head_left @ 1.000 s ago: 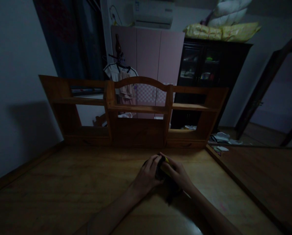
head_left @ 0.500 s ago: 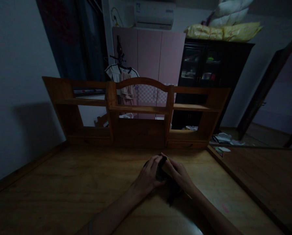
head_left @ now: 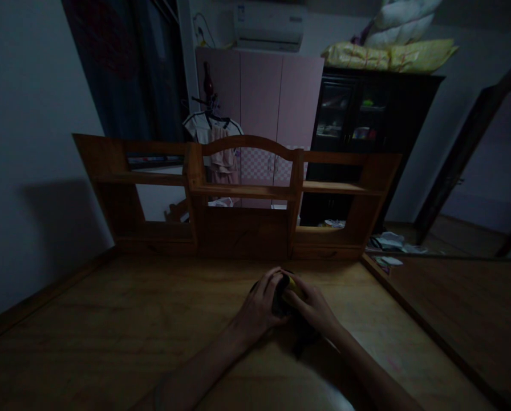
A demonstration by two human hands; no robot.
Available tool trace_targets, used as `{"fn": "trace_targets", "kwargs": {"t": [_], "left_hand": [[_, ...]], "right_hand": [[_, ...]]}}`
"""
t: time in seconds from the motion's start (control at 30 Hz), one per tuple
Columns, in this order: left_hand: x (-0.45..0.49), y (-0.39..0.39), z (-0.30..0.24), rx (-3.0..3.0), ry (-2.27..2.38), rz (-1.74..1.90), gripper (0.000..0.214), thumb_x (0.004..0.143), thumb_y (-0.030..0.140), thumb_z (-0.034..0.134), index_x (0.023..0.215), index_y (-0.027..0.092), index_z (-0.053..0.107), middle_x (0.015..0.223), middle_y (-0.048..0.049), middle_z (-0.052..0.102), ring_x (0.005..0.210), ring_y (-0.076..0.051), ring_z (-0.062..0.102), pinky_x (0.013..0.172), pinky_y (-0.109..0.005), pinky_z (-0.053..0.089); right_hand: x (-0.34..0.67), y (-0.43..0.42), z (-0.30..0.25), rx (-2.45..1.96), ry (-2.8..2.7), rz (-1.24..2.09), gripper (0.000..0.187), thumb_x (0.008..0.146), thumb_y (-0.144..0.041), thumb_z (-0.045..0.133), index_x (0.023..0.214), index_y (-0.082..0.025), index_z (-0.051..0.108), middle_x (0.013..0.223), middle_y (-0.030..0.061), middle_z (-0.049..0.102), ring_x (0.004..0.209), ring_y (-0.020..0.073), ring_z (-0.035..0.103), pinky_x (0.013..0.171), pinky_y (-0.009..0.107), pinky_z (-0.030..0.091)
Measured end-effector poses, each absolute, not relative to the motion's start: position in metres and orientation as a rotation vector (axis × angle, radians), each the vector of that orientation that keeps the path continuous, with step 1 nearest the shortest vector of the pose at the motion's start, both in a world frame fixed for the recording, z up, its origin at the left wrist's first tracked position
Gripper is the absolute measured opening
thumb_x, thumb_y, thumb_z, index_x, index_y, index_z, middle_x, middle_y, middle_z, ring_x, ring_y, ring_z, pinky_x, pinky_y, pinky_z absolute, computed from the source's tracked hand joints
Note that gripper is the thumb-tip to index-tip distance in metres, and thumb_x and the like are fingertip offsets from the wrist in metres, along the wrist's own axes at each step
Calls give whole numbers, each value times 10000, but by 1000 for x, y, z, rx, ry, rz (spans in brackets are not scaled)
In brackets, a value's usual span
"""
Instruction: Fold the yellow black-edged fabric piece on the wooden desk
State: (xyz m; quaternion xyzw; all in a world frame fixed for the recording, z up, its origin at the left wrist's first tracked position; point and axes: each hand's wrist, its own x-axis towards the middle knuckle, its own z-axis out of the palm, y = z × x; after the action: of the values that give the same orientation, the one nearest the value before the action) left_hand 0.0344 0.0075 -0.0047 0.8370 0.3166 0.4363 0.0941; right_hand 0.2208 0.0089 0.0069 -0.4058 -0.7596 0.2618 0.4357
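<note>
Both my hands meet over the middle of a wooden desk [head_left: 122,319] in a dim room. My left hand [head_left: 259,305] is curled round a small dark object [head_left: 280,299], its fingers wrapped over the top. My right hand [head_left: 311,308] grips the same object from the right, fingers closed over a yellow part [head_left: 293,285] of it. A dark piece of the object [head_left: 302,342] hangs down onto the desk under my right wrist. What the object is cannot be made out in this light.
A wooden shelf unit [head_left: 238,194] with open compartments stands along the desk's far edge. Behind it are pink wardrobe doors [head_left: 276,97], clothes on a hanger [head_left: 215,142] and a dark glass cabinet [head_left: 358,114]. A raised wooden rim [head_left: 409,311] borders the desk's right side.
My right fingers have curled further over the yellow part of the object. The view has shifted slightly; both hands stay at the same spot on the desk.
</note>
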Motion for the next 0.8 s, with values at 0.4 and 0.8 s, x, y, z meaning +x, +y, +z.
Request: {"fn": "trace_targets", "kwargs": {"t": [0.4, 0.8], "left_hand": [[34, 10, -9, 2529, 958, 1287, 858, 702, 269, 812, 1398, 251, 311, 1401, -115, 443, 1304, -287, 452, 1082, -476, 418], [33, 11, -10, 2640, 953, 1291, 842, 726, 459, 773, 1389, 213, 315, 1438, -148, 427, 1295, -302, 472, 1084, -470, 412]], "right_hand": [[223, 11, 3, -1093, -1905, 597, 365, 899, -390, 540, 1189, -199, 651, 968, 49, 738, 835, 260, 672, 747, 347, 523], [226, 12, 1, -1086, -1920, 570, 321, 884, -374, 555, 1134, -209, 674, 933, 38, 738, 812, 250, 661, 730, 327, 512]]}}
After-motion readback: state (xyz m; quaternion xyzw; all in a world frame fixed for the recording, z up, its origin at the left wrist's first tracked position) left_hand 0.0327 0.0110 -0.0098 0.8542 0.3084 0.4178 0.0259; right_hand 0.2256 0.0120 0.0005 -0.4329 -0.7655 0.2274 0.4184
